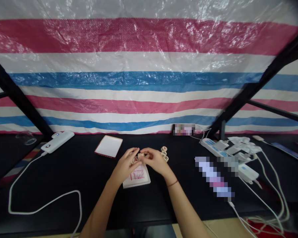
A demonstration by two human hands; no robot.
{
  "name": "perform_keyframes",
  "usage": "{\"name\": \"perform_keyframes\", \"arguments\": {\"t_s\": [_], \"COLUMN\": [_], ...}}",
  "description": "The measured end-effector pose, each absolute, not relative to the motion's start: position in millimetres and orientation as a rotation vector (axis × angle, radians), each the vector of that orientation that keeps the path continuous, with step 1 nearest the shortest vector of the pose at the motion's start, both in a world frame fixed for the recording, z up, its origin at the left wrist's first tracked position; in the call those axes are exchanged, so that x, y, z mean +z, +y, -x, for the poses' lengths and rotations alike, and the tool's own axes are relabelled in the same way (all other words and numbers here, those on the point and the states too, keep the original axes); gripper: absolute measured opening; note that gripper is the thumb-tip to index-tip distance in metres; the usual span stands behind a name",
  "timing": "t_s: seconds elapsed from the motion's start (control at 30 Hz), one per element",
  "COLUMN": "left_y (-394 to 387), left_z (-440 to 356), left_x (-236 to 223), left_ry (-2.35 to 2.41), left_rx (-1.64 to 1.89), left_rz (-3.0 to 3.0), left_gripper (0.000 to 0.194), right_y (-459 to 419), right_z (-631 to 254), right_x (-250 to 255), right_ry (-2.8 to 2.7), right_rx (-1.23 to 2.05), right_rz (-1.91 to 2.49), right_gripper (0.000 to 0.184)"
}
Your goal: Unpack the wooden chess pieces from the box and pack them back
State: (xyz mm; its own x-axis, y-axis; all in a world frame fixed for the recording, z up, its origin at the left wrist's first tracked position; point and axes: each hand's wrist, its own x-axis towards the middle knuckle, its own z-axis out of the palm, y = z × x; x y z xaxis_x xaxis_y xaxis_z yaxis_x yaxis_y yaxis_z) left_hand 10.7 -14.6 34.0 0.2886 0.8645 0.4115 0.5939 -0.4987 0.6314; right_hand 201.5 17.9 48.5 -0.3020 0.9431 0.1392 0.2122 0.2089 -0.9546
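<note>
Over a white box (139, 184), the right hand (156, 161) is pinching one piece (140, 155); the left hand (126, 164), grip unclear, is half-hiding illegible discs (135, 160).

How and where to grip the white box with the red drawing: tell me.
Probably best: pinch the white box at its near right corner, from the person's side: it lies flat with that corner bare, while the left hand and right hand crowd its far end.
</note>
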Motion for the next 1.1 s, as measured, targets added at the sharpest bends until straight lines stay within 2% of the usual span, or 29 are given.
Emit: {"name": "perform_keyframes", "arguments": {"t_s": [0.2,0.43,0.77,1.0,1.1], "left_y": [-14.5,-27.7,-31.1,-30.7,-28.8], "left_z": [-14.4,-17.4,-23.9,-22.6,-18.5], "left_x": [28.8,26.3,20.2,20.3,19.2], "left_ry": [1.314,1.486,1.648,1.71,1.679], "left_rx": [1.029,0.841,0.701,0.781,0.856], "left_rz": [-2.187,-2.406,-2.503,-2.417,-2.367], "left_gripper": [0.027,0.002,0.009,0.012,0.02], "right_y": [-1.1,1.6,-3.5,-5.4,-7.9], "right_z": [-180.8,-193.5,-191.1,-188.8,-188.0], "right_x": [21.7,6.6,6.9,9.2,13.1], "right_ry": [-1.353,-1.256,-1.415,-1.538,-1.636], "right_rx": [1.182,0.906,0.816,0.701,0.59], "right_rz": [1.032,1.117,1.166,1.101,1.024], "right_gripper": [0.032,0.031,0.027,0.018,0.016]}}
